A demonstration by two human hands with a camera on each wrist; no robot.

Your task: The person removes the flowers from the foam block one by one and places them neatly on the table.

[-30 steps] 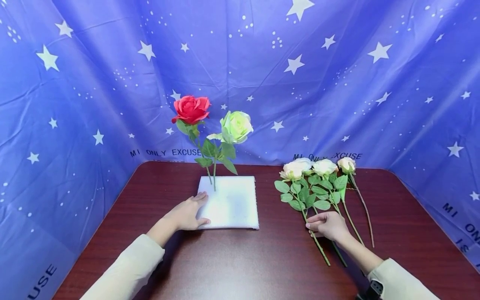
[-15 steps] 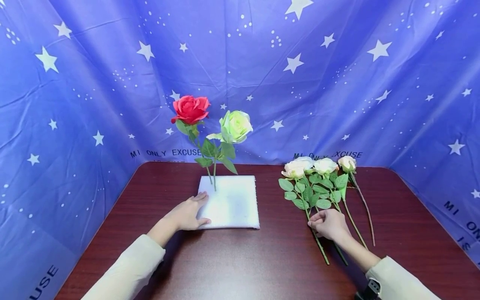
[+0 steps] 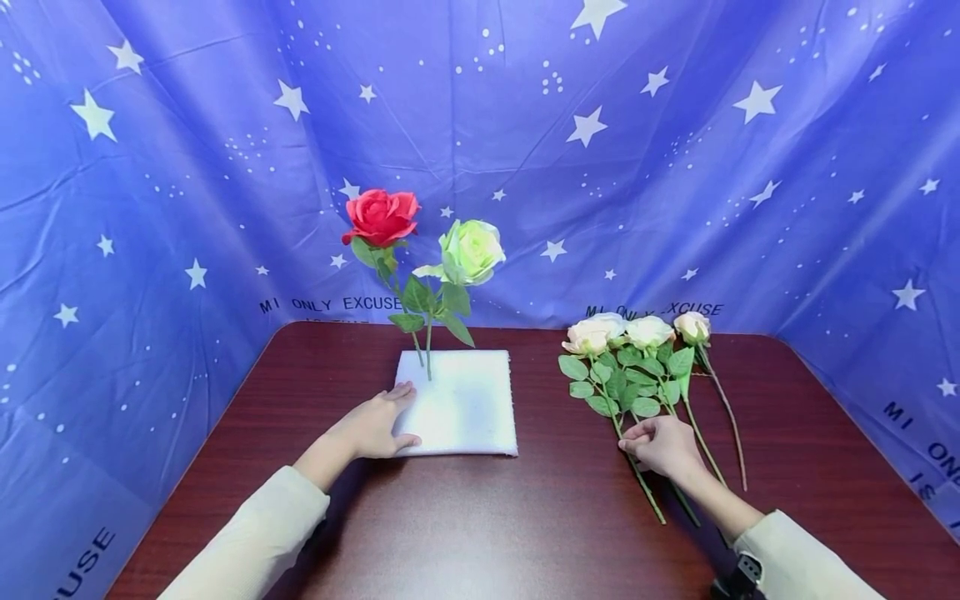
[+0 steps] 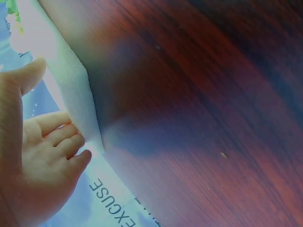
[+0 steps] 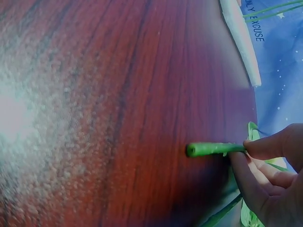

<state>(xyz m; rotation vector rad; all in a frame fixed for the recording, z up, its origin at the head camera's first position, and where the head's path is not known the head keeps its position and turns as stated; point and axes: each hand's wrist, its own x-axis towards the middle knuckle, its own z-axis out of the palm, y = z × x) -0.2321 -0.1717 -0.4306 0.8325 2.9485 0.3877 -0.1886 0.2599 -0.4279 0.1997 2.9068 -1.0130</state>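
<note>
At the right edge of the work area, the fingers point(image 5: 265, 146) of the right hand point(image 3: 662, 446) are curled and pinch the green stem point(image 5: 213, 149) of one cream rose point(image 3: 587, 340), with the thumb on top; the stem's cut end projects free just above the bench point(image 3: 570, 533). This rose lies at the left of a small bunch of cream roses point(image 3: 648, 333), which rests flat on the bench with the heads pointing away from the person. How many stems the bunch contains cannot be told with certainty; at least three heads show.

On the left, the left hand point(image 3: 371, 427) lies with straight, relaxed fingers point(image 4: 61, 137) against the near-left corner of the white foam block point(image 3: 468, 408), thumb at its edge, steadying it without gripping.

Progress, as judged from the layout: two stems already stand upright in the far-left part of the block, a red rose point(image 3: 381, 217) and a pale green rose point(image 3: 472, 250), just beside each other. The cream roses are not yet planted, so the greater part of the arranging appears to remain. A blue star-printed cloth point(image 3: 675, 167) backs the bench.
</note>
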